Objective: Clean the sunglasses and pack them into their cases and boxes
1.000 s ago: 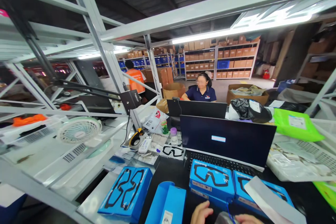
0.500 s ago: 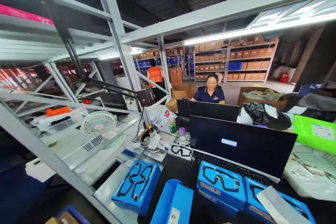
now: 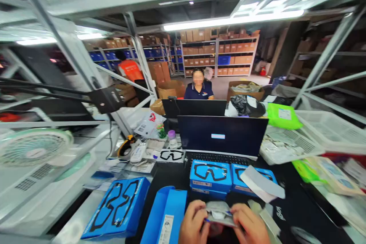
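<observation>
At the bottom of the head view, my left hand (image 3: 196, 221) and my right hand (image 3: 248, 222) grip the two ends of a small greyish pouch (image 3: 219, 209). Its middle shows a pale patch, and blue bits stick out by my fingers; what is inside I cannot make out. Left of my hands lies an opened blue box (image 3: 171, 211) with a white label. Just beyond my hands stand a blue goggle box (image 3: 211, 177), stacked on another, and a second goggle box (image 3: 238, 175) with white papers (image 3: 264, 183) across it.
A larger blue goggle box (image 3: 117, 206) is at the left. Behind the boxes are a keyboard (image 3: 217, 157) and a black monitor (image 3: 223, 135). A fan (image 3: 36, 146) stands far left, a white basket (image 3: 334, 129) far right. A person (image 3: 198, 87) sits beyond the monitors.
The view has turned right and down. Both my hands, holding the pouch, have come into view at the bottom; the boxes and monitors now appear further left.
</observation>
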Demonstrator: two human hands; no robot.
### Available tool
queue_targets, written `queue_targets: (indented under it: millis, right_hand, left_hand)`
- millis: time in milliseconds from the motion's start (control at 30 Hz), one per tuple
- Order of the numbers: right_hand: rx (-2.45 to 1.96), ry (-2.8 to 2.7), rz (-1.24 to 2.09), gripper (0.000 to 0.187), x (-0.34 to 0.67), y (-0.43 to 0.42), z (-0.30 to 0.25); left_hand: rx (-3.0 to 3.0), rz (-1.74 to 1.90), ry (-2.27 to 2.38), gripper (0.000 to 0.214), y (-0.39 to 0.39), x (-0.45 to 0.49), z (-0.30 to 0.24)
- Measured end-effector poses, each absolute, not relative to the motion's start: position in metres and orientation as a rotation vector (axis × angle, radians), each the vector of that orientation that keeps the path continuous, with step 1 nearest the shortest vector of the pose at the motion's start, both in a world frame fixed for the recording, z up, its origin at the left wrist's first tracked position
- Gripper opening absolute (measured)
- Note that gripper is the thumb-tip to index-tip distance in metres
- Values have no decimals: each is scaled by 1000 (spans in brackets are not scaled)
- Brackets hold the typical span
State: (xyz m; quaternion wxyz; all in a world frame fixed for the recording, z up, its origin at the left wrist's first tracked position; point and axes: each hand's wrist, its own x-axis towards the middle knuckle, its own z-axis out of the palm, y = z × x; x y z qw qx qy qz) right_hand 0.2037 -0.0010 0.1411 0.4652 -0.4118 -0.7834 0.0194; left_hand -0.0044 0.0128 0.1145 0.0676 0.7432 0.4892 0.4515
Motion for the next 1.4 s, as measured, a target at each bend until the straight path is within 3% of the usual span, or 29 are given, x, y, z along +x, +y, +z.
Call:
queue_targets:
  millis: [67,200,467,633,767,800,933,967,1133,1400]
  right_hand:
    - [-1010,-1850,72,20,198,3,148]
    - [-1003,-1691,50,22,181,5,168]
    - [-949,-1685,13,21,176,8,176]
    - [-882,-1876,-146,25,182,7,175]
    - [-837,-1861,-31,27,185,8,183]
    - [-821,-1841,3,26,185,8,185]
    - [-805,-1709,111,23,180,3,188]
    - [-813,-1666,142,24,177,1,188]
    - [-760,-1616,251,29,171,-6,187]
    - [-979,-1964,225,43,192,-17,187]
  left_hand:
    - [2102,1487,1392,19,11,-1,120]
    - [2127,1500,1250,50,9,2,136]
    - [1892,1535,1242,15,11,-1,156]
    - [1724,1536,1264,6,3,-5,160]
    - [1814,1490,1220,8,0,-4,153]
    - [1800,1530,1180,13,0,-2,149]
    - [1663,1574,1096,103,3,8,132]
    - [1668,1478,1110,113,4,10,129]
    - [1660,1033,1021,78,10,9,119]
    - [1665,1039,1174,50,7,5,117]
